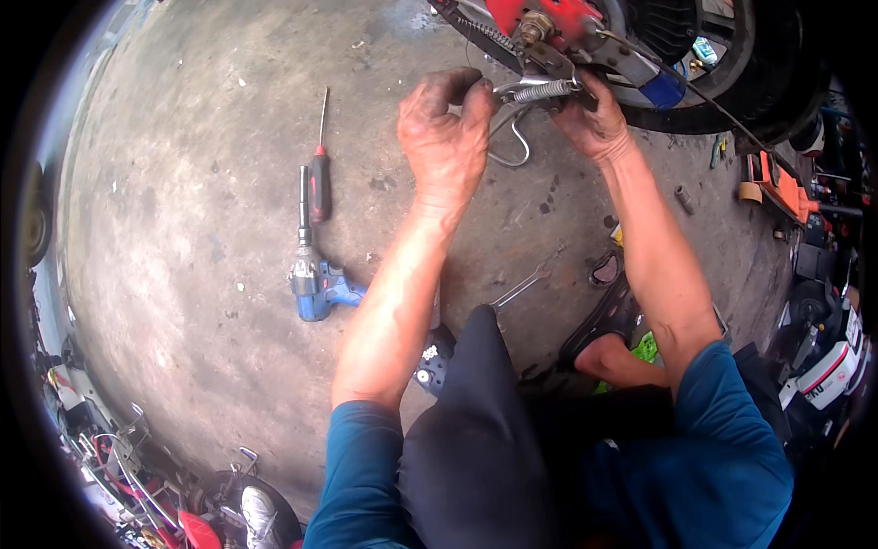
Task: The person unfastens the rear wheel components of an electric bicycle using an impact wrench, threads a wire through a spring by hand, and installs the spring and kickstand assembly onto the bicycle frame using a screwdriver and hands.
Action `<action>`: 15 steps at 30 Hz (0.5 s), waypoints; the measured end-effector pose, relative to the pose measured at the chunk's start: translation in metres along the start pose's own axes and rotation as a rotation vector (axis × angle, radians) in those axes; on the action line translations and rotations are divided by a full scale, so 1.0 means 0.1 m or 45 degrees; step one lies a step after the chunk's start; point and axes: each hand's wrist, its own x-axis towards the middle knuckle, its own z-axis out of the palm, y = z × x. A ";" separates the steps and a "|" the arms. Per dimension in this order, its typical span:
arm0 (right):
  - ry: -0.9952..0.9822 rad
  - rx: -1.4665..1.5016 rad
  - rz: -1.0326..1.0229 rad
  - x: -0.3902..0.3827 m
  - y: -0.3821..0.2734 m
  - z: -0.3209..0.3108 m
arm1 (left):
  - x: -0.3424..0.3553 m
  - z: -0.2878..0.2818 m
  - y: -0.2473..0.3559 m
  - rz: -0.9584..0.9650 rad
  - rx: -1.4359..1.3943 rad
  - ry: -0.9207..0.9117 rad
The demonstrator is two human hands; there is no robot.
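Note:
My left hand [444, 137] is closed in a pinch at the left end of a silver coil spring [541, 91]; what its fingertips grip is hidden. A bent, shiny metal rod [512, 160] curves down beside those fingers. At the spring's right end, my right hand [594, 123] wraps its fingers round a metal bracket [560, 102] under the motorcycle, with the thumb up. Above both hands are the large axle nut [534, 27], a red part [585, 11] and the black-tyred wheel [722, 105].
On the stained concrete floor lie a red-and-black screwdriver [320, 183], a blue impact wrench [315, 293] with a long socket, and a spanner [523, 285]. A loose socket [684, 199] and an orange jack [782, 188] are at right. Motorcycle parts line the lower left.

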 end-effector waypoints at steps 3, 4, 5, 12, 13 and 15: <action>-0.039 -0.051 -0.020 0.03 0.03 0.01 | 0.15 0.29 -0.03 0.379 0.156 0.048; -0.061 -0.046 -0.023 0.02 0.04 0.00 | 0.15 0.37 -0.04 0.398 0.107 0.079; -0.038 -0.067 -0.021 0.02 0.06 0.00 | 0.15 0.42 -0.06 0.417 0.059 0.109; -0.025 -0.064 -0.013 0.01 0.05 -0.01 | 0.15 0.53 -0.15 0.331 -0.073 0.136; -0.024 -0.053 -0.005 0.00 0.05 -0.03 | 0.12 0.54 -0.14 0.277 -0.094 0.134; -0.032 -0.040 0.006 0.01 0.05 -0.04 | 0.12 0.54 -0.13 0.227 -0.111 0.140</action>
